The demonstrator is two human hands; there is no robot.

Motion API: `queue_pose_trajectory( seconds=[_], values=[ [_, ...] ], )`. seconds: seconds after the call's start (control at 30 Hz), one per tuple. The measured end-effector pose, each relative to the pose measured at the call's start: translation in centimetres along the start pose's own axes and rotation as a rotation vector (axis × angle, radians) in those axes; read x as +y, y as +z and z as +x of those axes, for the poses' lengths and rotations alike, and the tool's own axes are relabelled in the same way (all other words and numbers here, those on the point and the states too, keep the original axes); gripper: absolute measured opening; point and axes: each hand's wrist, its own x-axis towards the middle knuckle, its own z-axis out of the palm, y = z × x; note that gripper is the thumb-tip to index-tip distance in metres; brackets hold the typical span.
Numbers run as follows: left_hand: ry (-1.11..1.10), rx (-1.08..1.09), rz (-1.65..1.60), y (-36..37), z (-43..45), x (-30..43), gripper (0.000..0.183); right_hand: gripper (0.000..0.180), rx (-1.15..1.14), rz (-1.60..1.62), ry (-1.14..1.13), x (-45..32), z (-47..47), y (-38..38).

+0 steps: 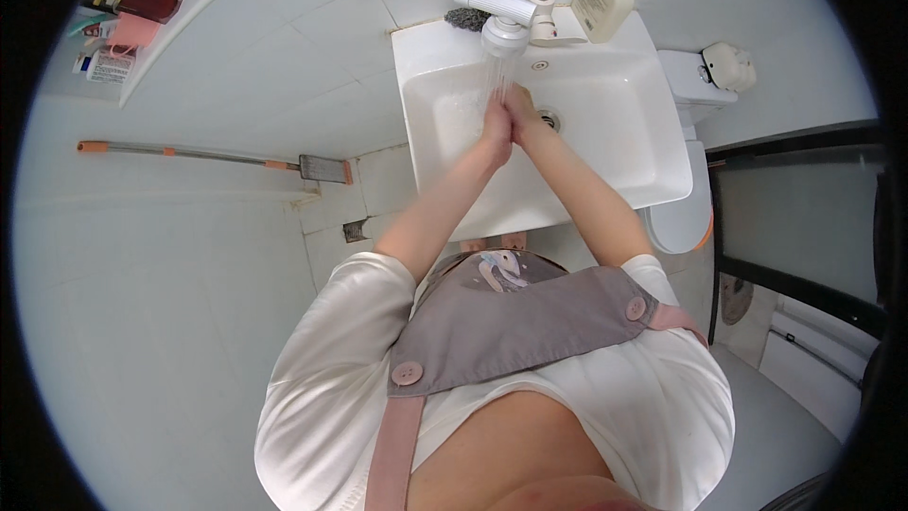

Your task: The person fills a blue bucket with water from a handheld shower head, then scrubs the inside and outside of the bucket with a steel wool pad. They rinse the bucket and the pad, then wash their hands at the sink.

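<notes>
Both of my hands are pressed together in the running water over a white ceramic washbasin (603, 170). My left hand (498, 129) is on the left of the pair and my right hand (523, 113) is on the right, beside the metal drain (549, 120). Water falls on them from the white faucet's spray head (505, 35), just above. Their fingers overlap and blur, so whether something small lies between the palms is hidden. Behind the spray head is the faucet base (545, 27). A dark scouring pad (467, 18) lies at the basin's back edge. A cream pump bottle (603, 0) stands at the back right.
A wall shelf (206, 7) with toiletries is at the upper left. A flat mop (325, 169) leans on the left wall. Right of the basin stand a toilet (679, 223) and a dark-framed glass door (801, 216). A floor drain (355, 231) lies at lower left.
</notes>
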Motion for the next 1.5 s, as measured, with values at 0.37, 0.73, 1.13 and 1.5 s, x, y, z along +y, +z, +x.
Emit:
queue_pose_trajectory(
  seconds=[0.37,0.73,1.13,1.5],
  values=[
    [0.441,-0.029,0.474,-4.0,-0.6,-1.3,0.048,0.034,0.240,0.619,0.090,3.9,0.8,2.7],
    [0.262,0.270,0.341,-3.8,-1.7,1.6,0.026,0.031,0.381,-0.733,-0.481,3.7,-0.2,0.9],
    [-0.144,-0.111,-0.167,-3.9,1.3,2.7,0.038,0.037,0.258,-0.024,-0.337,3.4,-1.0,4.1],
    [-0.142,-0.277,0.310,-1.6,-1.9,2.0,0.055,0.032,0.167,0.760,0.368,7.5,6.5,0.0]
  ],
)
